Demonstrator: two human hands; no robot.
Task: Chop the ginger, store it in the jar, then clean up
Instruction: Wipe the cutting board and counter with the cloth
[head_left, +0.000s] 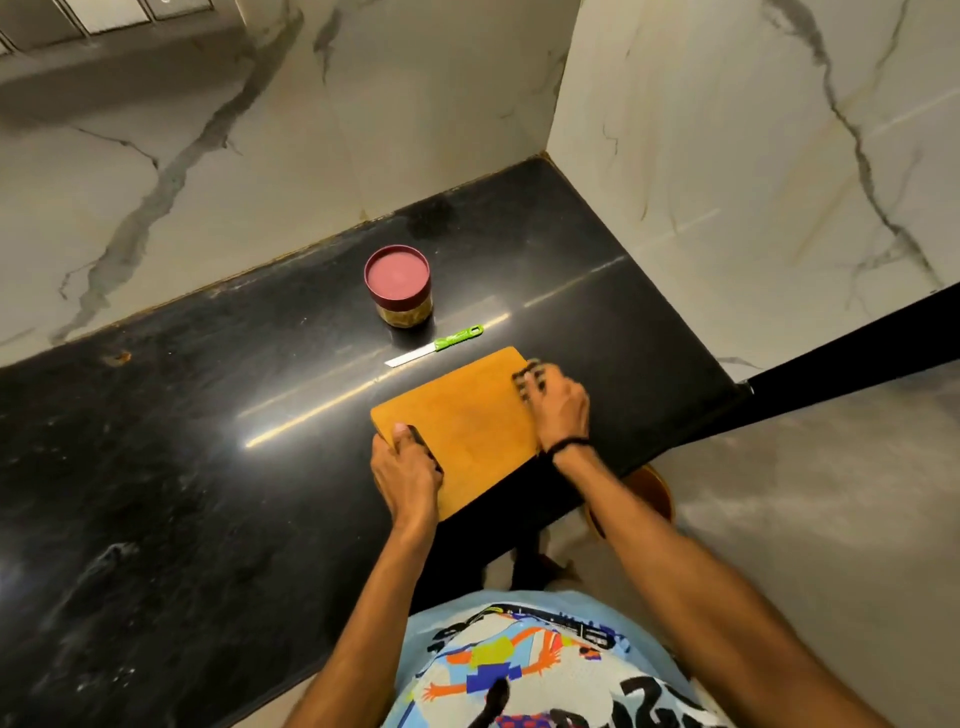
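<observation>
head view, corner of a black counter (208, 415) under marble walls.

board (467, 431): lies flat near the counter's front edge, and its top shows no ginger.

left hand (408, 470): clasps the board's near-left end. the thumb is on top beside a dark handle slot and the other fingers are hidden at the edge.

right hand (558, 408): sits at the board's far-right corner with its fingers (527, 379) curled there. they are blurred, so it cannot be told whether they grip the edge or only rest on it.

a hand at each opposite end suits lifting or tilting the board level, with neither corner dragging.

jar (399, 288): stands upright behind the board, well apart from it, with a red lid (397, 273) on top. pale contents show through the wall below the lid. these are judged to be the chopped ginger, so the storing step looks done.

knife (434, 347): lies flat on the counter between jar and board, touching neither, roughly parallel to the board's far edge. its green handle points right and its blade left, which keeps the edge out of the hands' path.

stage, as a judgement: clean-up, with the board the item in hand. if the board tips, any scraps could slide onto the counter.
</observation>
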